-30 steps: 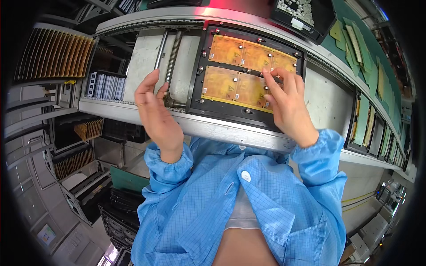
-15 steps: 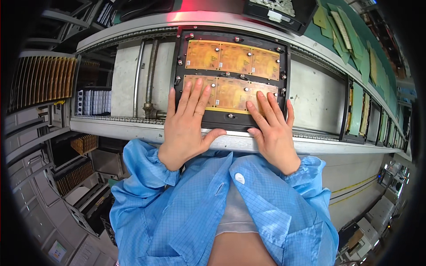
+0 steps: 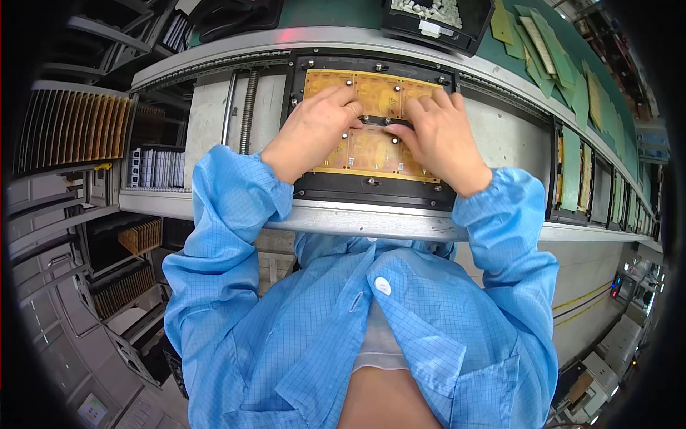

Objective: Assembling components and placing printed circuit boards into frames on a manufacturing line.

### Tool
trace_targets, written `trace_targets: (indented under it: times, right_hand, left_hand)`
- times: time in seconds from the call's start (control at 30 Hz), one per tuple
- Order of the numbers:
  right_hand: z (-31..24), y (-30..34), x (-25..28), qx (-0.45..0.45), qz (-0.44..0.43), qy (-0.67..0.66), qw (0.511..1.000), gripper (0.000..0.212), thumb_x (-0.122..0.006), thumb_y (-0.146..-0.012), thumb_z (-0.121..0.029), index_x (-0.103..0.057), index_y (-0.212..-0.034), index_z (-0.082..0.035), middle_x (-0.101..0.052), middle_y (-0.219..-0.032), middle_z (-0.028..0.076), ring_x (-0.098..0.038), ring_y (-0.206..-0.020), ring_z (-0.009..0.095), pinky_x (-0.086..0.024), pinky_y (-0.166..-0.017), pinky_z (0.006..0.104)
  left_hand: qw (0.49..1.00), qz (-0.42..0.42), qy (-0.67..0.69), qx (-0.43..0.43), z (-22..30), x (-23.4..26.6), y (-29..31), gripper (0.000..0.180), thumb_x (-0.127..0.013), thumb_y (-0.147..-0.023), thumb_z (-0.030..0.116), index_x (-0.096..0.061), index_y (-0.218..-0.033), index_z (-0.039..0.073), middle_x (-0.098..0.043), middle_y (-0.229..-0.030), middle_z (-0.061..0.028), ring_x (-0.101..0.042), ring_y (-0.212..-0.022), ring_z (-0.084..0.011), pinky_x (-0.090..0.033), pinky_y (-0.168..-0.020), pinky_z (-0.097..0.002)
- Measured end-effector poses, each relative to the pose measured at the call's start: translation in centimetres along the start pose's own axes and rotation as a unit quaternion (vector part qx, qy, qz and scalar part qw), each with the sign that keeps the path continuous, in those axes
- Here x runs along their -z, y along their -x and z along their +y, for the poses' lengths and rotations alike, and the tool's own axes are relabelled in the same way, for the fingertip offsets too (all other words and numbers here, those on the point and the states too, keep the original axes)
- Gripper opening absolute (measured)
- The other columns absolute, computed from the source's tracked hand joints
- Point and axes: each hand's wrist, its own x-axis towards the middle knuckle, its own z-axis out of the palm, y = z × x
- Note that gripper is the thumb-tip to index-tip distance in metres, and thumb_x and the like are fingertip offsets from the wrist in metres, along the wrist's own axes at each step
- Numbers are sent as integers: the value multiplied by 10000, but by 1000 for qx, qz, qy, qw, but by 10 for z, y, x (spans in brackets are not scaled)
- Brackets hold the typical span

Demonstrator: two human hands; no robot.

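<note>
A black frame fixture (image 3: 314, 185) holds two rows of amber circuit-board panels, with small metal-knobbed latches along its bars. My left hand (image 3: 314, 129) rests over the left part of the upper panel (image 3: 375, 96). Its fingers are curled, with the index finger and thumb close together by the middle bar; anything between them is hidden. On the right, my right hand (image 3: 443, 139) has bent fingers on the upper panel. Its thumb stretches apart from them toward a latch (image 3: 387, 121) on the middle bar. The lower panel (image 3: 371, 154) lies partly beneath both hands.
The fixture sits across metal conveyor rails (image 3: 357, 223), with a threaded rod (image 3: 250, 107) to its left. A black bin (image 3: 436, 21) of small white parts stands beyond it. Green strips (image 3: 543, 50) lie at far right; a rack of amber boards (image 3: 71, 132) stands left.
Both hands have moved away from me, from lying flat with spread fingers over the lower panel to the upper panel and middle bar. Their fingers are now bent.
</note>
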Motion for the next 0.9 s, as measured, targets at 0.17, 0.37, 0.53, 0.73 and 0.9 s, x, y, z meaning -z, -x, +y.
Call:
trace_targets:
  times: [0.17, 0.37, 0.53, 0.73, 0.9]
  right_hand:
    - [12, -17, -11, 131, -59, 23, 989, 208, -677, -867, -284, -669, -788, -93, -632, -752, 63, -588, -888, 256, -432, -818, 403]
    - [-6, -27, -2, 81, -176, 75, 978, 240, -663, -868, -216, -673, -679, -69, -642, -643, 94, -646, -682, 287, -489, -691, 407]
    - [6, -1, 20, -75, -104, -9, 992, 248, -689, -881, -307, -686, -817, -67, -646, -662, 136, -652, -651, 309, -487, -627, 436]
    - [49, 55, 50, -64, -36, -160, 984, 293, -743, -768, -42, -690, -1056, -35, -677, -913, 96, -585, -906, 296, -499, -785, 391]
    - [57, 70, 21, -34, 6, -217, 975, 250, -745, -746, -2, -707, -992, -32, -691, -987, 78, -583, -935, 287, -498, -832, 374]
  left_hand:
    - [978, -108, -136, -113, -8, 9, -20, 157, -603, -823, 97, -655, -970, 78, -633, -907, -85, -679, -827, -287, -574, -716, -388]
    - [966, -137, -116, -186, -19, 16, -44, 207, -576, -827, 74, -681, -1001, 111, -668, -939, -74, -696, -842, -276, -579, -710, -378]
    - [988, -124, 8, -88, -26, 24, -30, 284, -641, -822, 89, -687, -1102, 73, -682, -1014, -101, -678, -968, -302, -561, -827, -386]
    - [999, 46, 9, 14, -24, 42, 37, 342, -678, -852, 37, -664, -1194, 45, -645, -1248, -144, -595, -1202, -338, -497, -1015, -400]
    - [998, -44, -13, 34, 18, 35, 51, 329, -679, -854, 58, -670, -1183, 49, -595, -1340, -132, -470, -1350, -311, -322, -1163, -503]
